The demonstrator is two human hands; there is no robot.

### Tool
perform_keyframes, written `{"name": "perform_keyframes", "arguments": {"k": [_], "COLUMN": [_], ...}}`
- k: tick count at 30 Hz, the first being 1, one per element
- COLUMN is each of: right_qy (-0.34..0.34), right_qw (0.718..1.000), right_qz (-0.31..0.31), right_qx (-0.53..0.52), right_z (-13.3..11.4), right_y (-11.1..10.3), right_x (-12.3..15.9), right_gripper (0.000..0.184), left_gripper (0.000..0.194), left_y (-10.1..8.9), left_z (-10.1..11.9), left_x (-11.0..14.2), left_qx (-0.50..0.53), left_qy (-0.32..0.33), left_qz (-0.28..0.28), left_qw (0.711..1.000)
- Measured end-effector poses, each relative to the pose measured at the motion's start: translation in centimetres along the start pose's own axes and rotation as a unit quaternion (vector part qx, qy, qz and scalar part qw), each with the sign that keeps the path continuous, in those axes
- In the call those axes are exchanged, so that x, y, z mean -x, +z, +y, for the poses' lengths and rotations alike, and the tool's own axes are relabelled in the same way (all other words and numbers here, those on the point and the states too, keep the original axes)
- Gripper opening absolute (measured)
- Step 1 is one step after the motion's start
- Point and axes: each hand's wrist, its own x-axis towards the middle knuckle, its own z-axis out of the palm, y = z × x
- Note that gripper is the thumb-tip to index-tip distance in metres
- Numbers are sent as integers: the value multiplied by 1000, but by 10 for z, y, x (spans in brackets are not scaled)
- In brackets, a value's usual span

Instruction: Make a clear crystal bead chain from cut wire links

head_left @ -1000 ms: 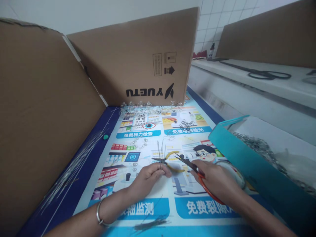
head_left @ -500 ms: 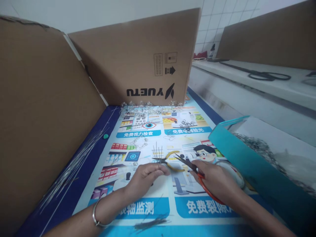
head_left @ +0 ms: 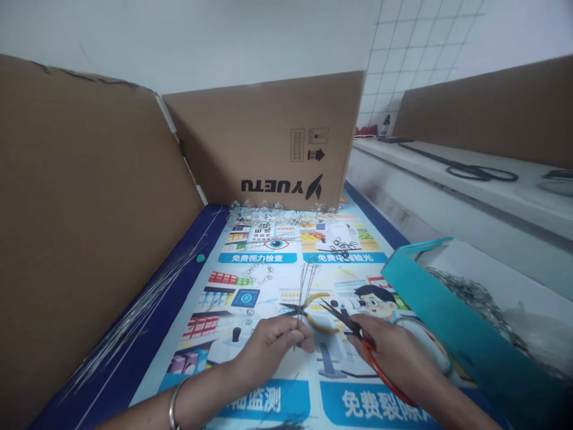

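My left hand [head_left: 282, 340] is closed on several thin wires [head_left: 307, 280], which stick up between its thumb and fingers. Just beyond it, yellow-handled pliers [head_left: 323, 327] lie on the printed mat with their dark jaws pointing left. My right hand [head_left: 389, 346] holds scissors with orange handles [head_left: 380, 370]. Their dark blades point up and left toward the pliers' handles, slightly parted and apart from the wires. Behind my right hand, a round pale object [head_left: 430, 343] on the mat is partly hidden.
A teal box [head_left: 447, 322] of metal pieces stands at right. Long wires [head_left: 147, 298] lie along the left side. Cardboard panels [head_left: 268, 137] wall off the left and back. Small wire pieces [head_left: 344, 246] lie farther back, and a ledge [head_left: 532, 185] runs along the right.
The view has tilted up, so the scene sits lower. The wires in my left hand now stand more upright and gathered closer together. My right hand still holds the scissors.
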Motion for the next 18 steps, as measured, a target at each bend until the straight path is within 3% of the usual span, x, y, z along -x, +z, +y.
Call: {"name": "perform_keyframes", "arguments": {"k": [4,9,18], "right_qy": [-11,-63,-109], "right_qw": [997,982,973], "right_qz": [-40,-111,-165], "right_qx": [-62,-140,-122], "right_z": [-9,-16,-48], "right_y": [-10,-14,-20], "right_x": [4,14,28], "right_gripper": [23,18,31], "left_gripper": [23,26,27], "left_y": [2,2,3], "left_z": [0,2,7], "left_x": [3,12,28], "left_qx": [106,154,254], "left_qy": [-61,-114,-178], "left_qz": [2,12,-23], "left_qw": [992,981,950]}}
